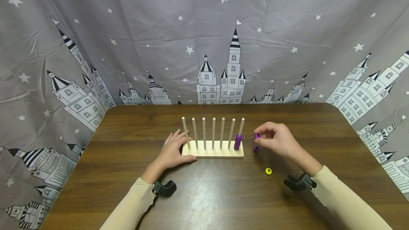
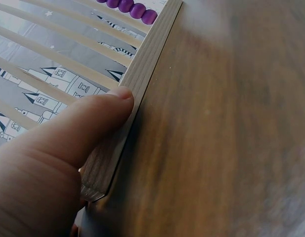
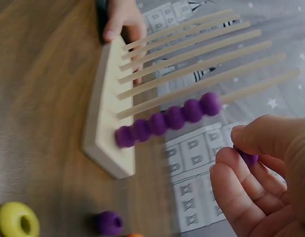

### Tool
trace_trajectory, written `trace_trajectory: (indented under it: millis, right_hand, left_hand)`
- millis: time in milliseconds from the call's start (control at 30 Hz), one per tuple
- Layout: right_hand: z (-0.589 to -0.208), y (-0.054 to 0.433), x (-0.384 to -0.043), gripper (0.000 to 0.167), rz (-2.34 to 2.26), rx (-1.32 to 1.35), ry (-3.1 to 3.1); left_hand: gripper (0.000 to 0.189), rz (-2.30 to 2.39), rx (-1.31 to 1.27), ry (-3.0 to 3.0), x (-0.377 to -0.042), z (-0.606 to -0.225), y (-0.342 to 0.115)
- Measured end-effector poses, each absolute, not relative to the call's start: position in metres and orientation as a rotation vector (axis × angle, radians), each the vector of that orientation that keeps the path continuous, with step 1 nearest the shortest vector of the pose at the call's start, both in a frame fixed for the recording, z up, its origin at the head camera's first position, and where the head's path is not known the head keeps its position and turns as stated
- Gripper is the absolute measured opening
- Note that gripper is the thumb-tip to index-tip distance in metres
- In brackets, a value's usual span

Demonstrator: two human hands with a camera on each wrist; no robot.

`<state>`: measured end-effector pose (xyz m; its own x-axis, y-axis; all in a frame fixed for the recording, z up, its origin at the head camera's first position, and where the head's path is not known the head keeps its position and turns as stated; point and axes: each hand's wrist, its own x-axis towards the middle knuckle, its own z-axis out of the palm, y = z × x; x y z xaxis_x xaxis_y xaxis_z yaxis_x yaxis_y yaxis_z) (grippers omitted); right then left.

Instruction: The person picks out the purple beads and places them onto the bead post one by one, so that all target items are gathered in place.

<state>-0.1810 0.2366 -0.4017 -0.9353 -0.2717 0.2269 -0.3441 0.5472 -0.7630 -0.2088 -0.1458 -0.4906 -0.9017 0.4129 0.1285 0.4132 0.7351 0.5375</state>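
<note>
A pale wooden peg stand (image 1: 213,153) with several upright pegs sits mid-table. My left hand (image 1: 174,152) grips its left end, thumb pressed along the front edge of the base and fingers at the back. Purple beads (image 1: 238,142) are stacked on the rightmost peg, whose upper part shows bare; the other pegs carry no beads. To the right of the stand, my right hand (image 1: 276,138) pinches a purple bead (image 3: 248,158) between thumb and fingers, apart from the peg. Another purple bead (image 1: 256,149) lies on the table below that hand.
A yellow bead (image 1: 268,171) lies on the brown wooden table (image 1: 223,194), nearer to me than the stand. A bit of something orange (image 3: 135,235) shows at the bottom of the right wrist view. A grey curtain (image 1: 159,27) with castles and stars hangs behind the table.
</note>
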Motion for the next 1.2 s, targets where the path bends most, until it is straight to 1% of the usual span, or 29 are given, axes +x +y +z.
trace_trajectory:
  millis: [300, 733, 1200]
  right_hand:
    - [-0.371, 0.227, -0.192, 0.020, 1.395, 0.591, -2.673]
    - [-0.334, 0.218, -0.201, 0.020, 1.437, 0.562, -2.674]
    - [-0.323, 0.207, -0.201, 0.022, 1.495, 0.597, -2.710]
  left_hand:
    - [0.065, -0.925, -0.695, -2.926, -0.209, -0.489, -0.145]
    - [0.065, -0.923, -0.690, -2.928, -0.208, -0.490, -0.147]
    - [0.066, -0.926, -0.694, -2.923, -0.209, -0.490, -0.146]
